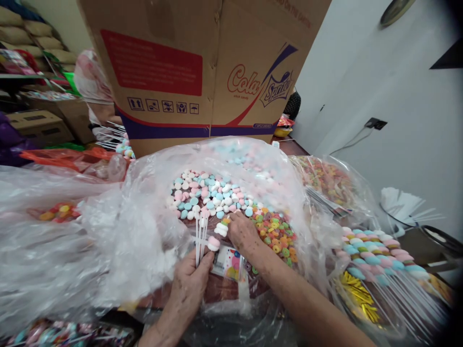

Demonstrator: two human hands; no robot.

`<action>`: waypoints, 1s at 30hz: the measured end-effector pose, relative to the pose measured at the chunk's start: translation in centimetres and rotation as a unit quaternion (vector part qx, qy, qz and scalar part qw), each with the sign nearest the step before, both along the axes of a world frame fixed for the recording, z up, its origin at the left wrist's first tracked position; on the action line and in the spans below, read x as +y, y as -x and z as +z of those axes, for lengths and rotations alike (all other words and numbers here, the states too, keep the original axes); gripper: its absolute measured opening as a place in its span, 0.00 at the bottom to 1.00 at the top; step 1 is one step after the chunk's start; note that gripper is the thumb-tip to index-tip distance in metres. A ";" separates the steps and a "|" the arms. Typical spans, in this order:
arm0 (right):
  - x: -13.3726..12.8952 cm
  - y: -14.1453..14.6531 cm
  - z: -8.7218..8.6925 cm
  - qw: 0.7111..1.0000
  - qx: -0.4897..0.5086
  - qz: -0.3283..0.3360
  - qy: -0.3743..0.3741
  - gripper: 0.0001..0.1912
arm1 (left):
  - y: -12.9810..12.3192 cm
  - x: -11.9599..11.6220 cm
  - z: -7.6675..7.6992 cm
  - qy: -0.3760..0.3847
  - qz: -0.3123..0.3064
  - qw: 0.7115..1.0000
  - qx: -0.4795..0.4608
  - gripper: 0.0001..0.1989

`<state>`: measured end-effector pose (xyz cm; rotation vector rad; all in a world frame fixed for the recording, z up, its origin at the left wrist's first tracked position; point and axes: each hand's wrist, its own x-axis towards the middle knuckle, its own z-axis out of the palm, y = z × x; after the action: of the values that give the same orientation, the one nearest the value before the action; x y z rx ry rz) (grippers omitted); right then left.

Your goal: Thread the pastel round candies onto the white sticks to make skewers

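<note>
While a bunch of white sticks (201,236) is held in the closed left hand (193,274), a short candy row (221,229) is lined up between that hand and the right hand (243,232), so basically everything's happening mid-table in the head view. Four or so sticks can be counted in the bunch, pointed away from the body, long axes near upright in the picture. The candy row is tilted instead, its long axis sloped from the left thumb up and right toward the right fingertips. Two marshmallows can be counted in it, one pink-and-white and one white, plus some greenish-yellow ring candy at the upper end. The right hand's fingers are bunched narrowly there, but what's pinched can't be told.

Just beyond, loose marshmallows (213,195) in pink, blue and white are spread, dozens of them, with loose gummy rings (277,236) heaped to the right, way too many to count. One printed packet (229,262) is seen just beside the left hand. One big carton (162,62) is stood behind. Farther right, several finished candy skewers (383,253) are stacked, sticks pointed toward the near right; their exact number can't be made out.
</note>
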<state>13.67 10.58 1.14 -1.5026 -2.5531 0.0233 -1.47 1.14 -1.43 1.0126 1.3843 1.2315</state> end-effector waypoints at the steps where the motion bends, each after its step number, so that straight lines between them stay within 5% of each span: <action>1: 0.0 0.0 0.0 0.999 0.038 -0.018 0.004 0.08 | 0.0 0.0 0.1 -0.002 -0.008 1.000 0.001 0.18; 4: 0.4 -1.0 0.3 0.959 0.263 -0.091 0.055 0.05 | 0.1 0.0 0.6 -0.011 -0.023 1.000 0.013 0.17; 8: 0.7 -2.9 1.8 0.764 0.592 -0.134 0.218 0.10 | 0.1 0.0 1.4 -0.014 -0.056 0.997 0.054 0.17; 10: 0.5 -3.3 2.8 0.692 0.658 -0.126 0.270 0.14 | 0.1 0.0 1.6 -0.015 -0.070 0.995 0.066 0.16; 13: -0.1 -3.0 3.7 0.652 0.685 -0.120 0.301 0.16 | 0.1 0.0 1.6 -0.022 -0.082 0.994 0.071 0.16; 24: -0.3 -2.9 3.4 0.669 0.671 -0.084 0.309 0.14 | 0.2 0.2 0.8 -0.011 -0.081 0.994 0.066 0.16; 27: -0.3 -3.2 3.1 0.713 0.637 -0.065 0.287 0.13 | 0.2 0.2 0.8 -0.007 -0.084 0.994 0.072 0.16; 30: -0.6 -3.4 2.7 0.787 0.567 -0.058 0.235 0.13 | 0.2 0.1 0.8 -0.013 -0.085 0.993 0.075 0.16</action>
<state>17.04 10.02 3.88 -1.1529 -1.4768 1.2166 -1.67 1.27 -0.65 1.2370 1.3682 1.0681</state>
